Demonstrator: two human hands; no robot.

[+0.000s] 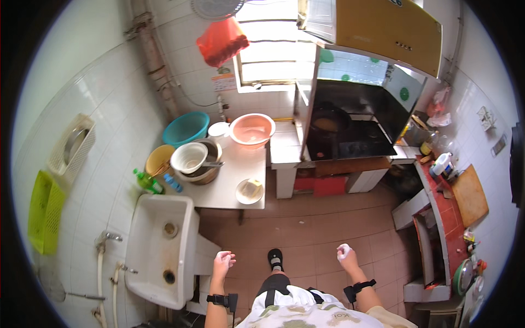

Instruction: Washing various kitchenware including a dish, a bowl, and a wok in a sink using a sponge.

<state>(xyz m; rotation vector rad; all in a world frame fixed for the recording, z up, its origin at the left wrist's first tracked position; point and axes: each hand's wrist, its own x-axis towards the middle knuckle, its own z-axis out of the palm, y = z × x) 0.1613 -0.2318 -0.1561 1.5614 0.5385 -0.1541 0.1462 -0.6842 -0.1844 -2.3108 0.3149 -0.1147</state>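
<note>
My left hand point(223, 262) hangs in the air just right of the white sink point(188, 254). It holds nothing, and its fingers are loosely bent and a little apart. Over the tiled floor point(311, 233) to the right is my right hand point(347, 255), its fingers curled inward. Nothing shows in it, though its palm side is hidden. Both hands have whitish patches, and neither touches anything. Ahead on the left, a white table point(240, 164) bears a bowl point(249, 198) with a pale yellowish item in it, near the front corner.
Stacked basins and a pot point(197, 178), a pink basin point(252, 131) and a teal basin point(186, 128) crowd the table. A wok point(328, 121) sits on the stove point(352, 139). At right, a red counter point(445, 213) carries bottles and a leaning wooden board point(471, 196).
</note>
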